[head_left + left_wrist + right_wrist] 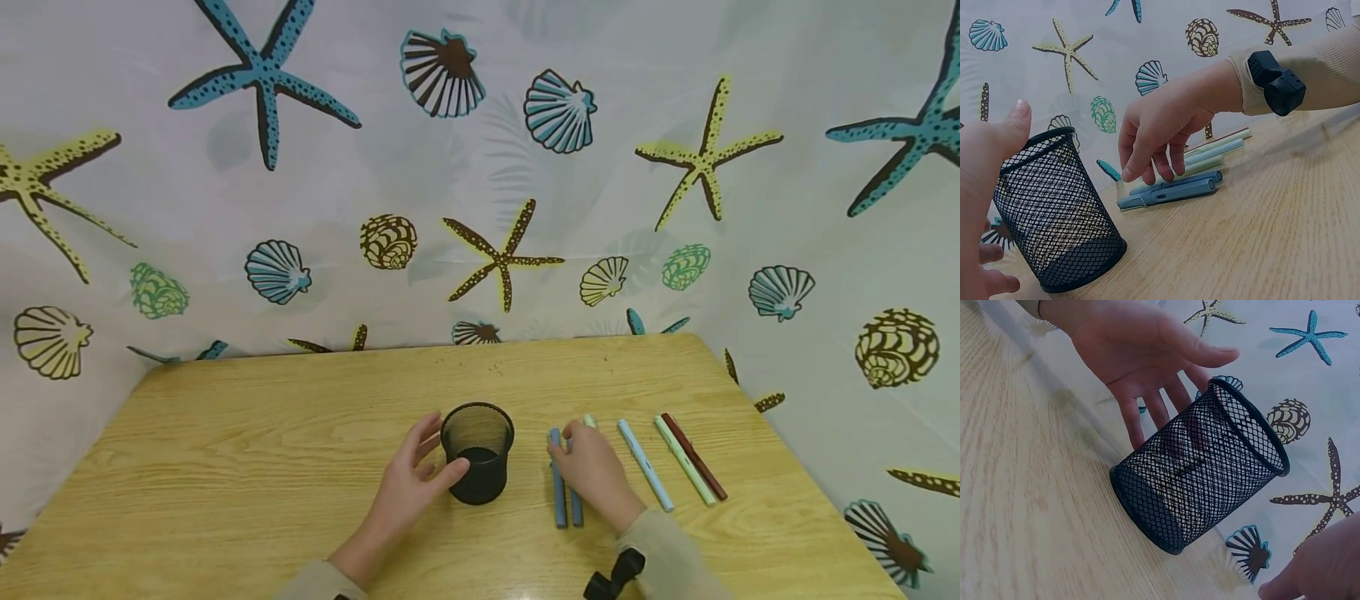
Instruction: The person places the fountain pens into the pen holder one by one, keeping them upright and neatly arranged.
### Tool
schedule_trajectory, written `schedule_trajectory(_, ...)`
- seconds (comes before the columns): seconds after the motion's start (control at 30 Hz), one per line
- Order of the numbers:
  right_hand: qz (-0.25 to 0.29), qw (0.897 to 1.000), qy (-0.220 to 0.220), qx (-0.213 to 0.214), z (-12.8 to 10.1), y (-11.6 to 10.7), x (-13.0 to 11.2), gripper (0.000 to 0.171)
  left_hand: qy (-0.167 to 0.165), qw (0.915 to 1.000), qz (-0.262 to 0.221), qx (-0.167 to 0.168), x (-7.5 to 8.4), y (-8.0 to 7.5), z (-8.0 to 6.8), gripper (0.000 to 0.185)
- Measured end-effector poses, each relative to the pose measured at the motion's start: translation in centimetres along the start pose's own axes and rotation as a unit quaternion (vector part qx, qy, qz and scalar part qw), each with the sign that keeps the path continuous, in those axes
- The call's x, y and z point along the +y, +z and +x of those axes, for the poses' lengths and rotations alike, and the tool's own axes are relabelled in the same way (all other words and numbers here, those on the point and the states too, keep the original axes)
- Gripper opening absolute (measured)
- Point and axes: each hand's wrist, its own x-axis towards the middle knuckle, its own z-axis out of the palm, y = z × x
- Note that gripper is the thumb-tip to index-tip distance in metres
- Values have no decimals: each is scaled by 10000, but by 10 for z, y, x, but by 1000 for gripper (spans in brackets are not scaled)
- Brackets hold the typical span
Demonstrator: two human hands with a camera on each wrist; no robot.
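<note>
A black mesh pen cup [480, 479] stands upright on the wooden table. My left hand [411, 479] is beside its left side, fingers spread and thumb across the near side of the cup. To the right, my right hand [596, 471] is lowered over two dark blue pens [559, 492], its thumb and fingertips right at their far ends in the left wrist view. A pale green pen [1210, 164] lies just beyond them, largely covered by this hand in the head view. The mesh cup [1204, 469] contains no pens in the right wrist view.
Right of my right hand lie a light blue pen [647, 467], a light green pen [686, 462] and a dark red pen [696, 458]. The wooden table [225, 467] ends at a cloth backdrop [330, 192] printed with shells and starfish. A black wrist camera [615, 575] sits at my right sleeve.
</note>
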Motion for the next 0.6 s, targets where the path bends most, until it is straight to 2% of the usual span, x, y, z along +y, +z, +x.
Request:
schedule_trajectory(0.2,-363,9993,37,45,2,2,-4,30,-71,9996,-273,-42,-1,3,3,65)
schedule_trajectory(0.4,-356,9993,92,-5,4,5,-9,18,-39,9970,-733,-255,16,4,-1,65)
schedule_trajectory(0.6,-484,9980,377,-164,10,10,-10,24,-63,9972,-694,-256,24,5,-3,66)
